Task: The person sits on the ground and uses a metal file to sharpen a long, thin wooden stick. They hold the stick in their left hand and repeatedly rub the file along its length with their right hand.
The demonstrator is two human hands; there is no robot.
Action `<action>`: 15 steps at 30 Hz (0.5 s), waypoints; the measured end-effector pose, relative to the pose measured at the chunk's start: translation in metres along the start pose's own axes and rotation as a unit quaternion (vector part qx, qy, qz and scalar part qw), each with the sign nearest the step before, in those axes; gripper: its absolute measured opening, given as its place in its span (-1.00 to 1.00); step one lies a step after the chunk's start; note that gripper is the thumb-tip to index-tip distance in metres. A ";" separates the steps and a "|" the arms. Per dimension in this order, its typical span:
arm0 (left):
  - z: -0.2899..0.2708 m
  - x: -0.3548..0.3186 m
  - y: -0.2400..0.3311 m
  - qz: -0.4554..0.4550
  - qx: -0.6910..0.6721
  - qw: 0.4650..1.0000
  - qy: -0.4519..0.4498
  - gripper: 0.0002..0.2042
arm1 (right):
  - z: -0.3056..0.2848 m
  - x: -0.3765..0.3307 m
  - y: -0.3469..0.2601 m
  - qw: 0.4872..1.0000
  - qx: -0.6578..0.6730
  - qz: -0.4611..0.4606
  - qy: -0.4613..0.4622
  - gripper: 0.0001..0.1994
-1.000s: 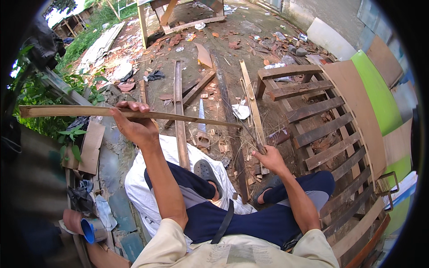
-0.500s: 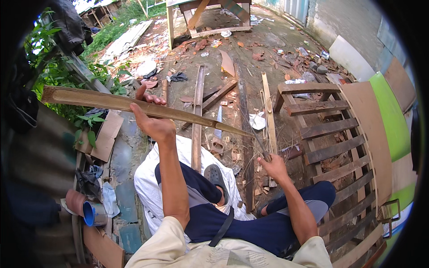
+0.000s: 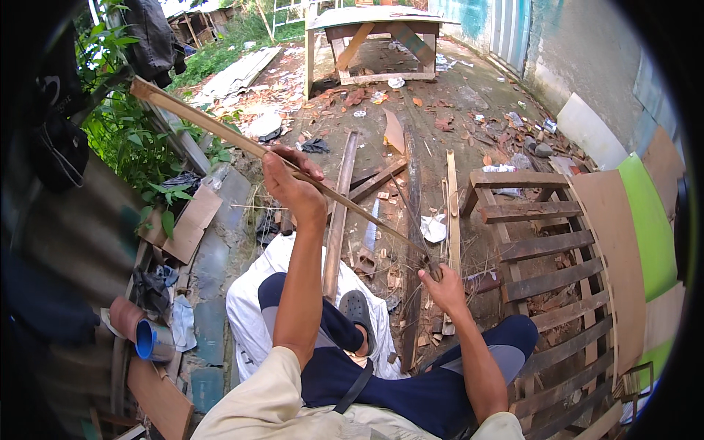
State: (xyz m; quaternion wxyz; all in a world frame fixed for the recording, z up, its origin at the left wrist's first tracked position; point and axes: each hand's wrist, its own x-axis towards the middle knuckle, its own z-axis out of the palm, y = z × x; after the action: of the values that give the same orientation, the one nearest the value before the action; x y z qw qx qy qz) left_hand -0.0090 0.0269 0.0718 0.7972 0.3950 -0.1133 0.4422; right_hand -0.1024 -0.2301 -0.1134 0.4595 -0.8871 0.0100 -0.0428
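My left hand [image 3: 295,182] grips a long split bamboo strip [image 3: 213,126] near its middle, thumb on the near side and fingers on the far side. The strip slants from the upper left down toward my right hand [image 3: 446,290]. That hand is closed round the dark handle of a long thin-bladed knife [image 3: 415,229], whose blade points up and away. The strip's lower end lies close to the blade; whether they touch I cannot make out. Below, a handsaw [image 3: 370,236] rests on the ground between my feet and the bamboo pieces.
A half-round bamboo length [image 3: 341,213] and a dark beam [image 3: 412,293] lie ahead of me. On the right leans a slatted wooden frame [image 3: 546,249]. A white cloth [image 3: 246,304] is under my leg, a blue cup [image 3: 150,343] at left, a wooden table [image 3: 381,22] far ahead.
The bamboo strip has turned to a steeper slant, its far end swinging right and its lower end dropping toward the knife. My left hand has shifted right; my head view has tilted up slightly.
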 end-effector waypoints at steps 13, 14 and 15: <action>0.016 0.012 -0.008 -0.159 -0.194 0.931 -0.264 -0.41 | -0.007 0.010 -0.016 0.998 0.045 0.029 0.042 -0.54; 0.017 0.011 -0.007 -0.161 -0.205 0.921 -0.288 -0.41 | -0.007 0.010 -0.016 0.998 0.041 0.033 0.046 -0.54; 0.019 0.010 -0.005 -0.159 -0.197 0.923 -0.289 -0.37 | -0.007 0.010 -0.016 0.997 0.037 0.036 0.050 -0.55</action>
State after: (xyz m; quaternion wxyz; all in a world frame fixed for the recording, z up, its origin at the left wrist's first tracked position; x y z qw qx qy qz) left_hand 0.0040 0.0176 0.0870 0.8515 0.3536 -0.3594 0.1444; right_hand -0.0936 -0.2272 -0.0961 0.4918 -0.8654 0.0638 -0.0710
